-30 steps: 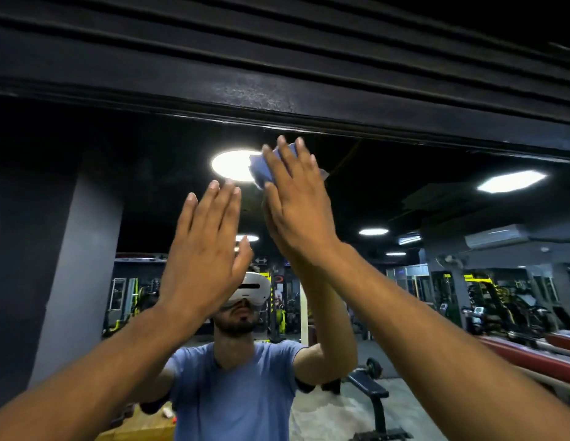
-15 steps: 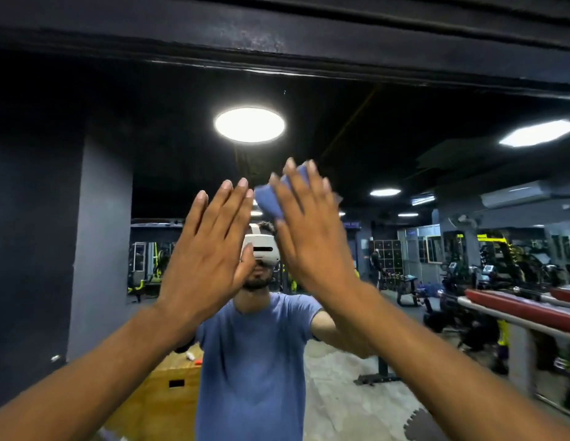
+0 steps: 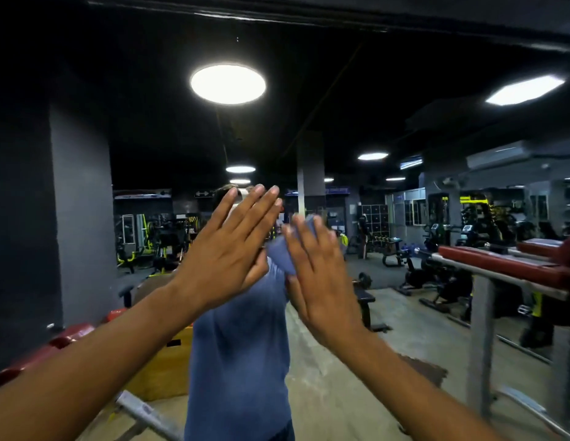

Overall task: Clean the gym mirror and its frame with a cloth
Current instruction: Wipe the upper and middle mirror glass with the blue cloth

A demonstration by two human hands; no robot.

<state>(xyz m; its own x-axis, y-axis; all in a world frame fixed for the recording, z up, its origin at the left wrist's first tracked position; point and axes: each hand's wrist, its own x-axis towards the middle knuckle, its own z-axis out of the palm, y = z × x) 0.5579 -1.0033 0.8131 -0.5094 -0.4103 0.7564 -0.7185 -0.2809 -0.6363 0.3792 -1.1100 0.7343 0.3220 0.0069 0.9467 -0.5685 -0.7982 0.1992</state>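
Observation:
The mirror (image 3: 388,100) fills the view and reflects the gym and a person in a blue shirt. Its dark top frame (image 3: 404,14) runs along the upper edge. My right hand (image 3: 321,275) presses a blue cloth (image 3: 282,254) flat against the glass at mid height; only the cloth's left part shows past my fingers. My left hand (image 3: 229,246) lies flat on the glass just left of the cloth, fingers spread, holding nothing.
In the reflection, a red-padded bench on a steel frame (image 3: 506,265) stands at the right. A wooden box (image 3: 162,367) and red pads (image 3: 73,335) sit low at the left. A dark wall (image 3: 22,218) borders the left side.
My right hand has wiped the cloth down the glass from just under the top frame to mid height. My left hand and the view have dropped with it.

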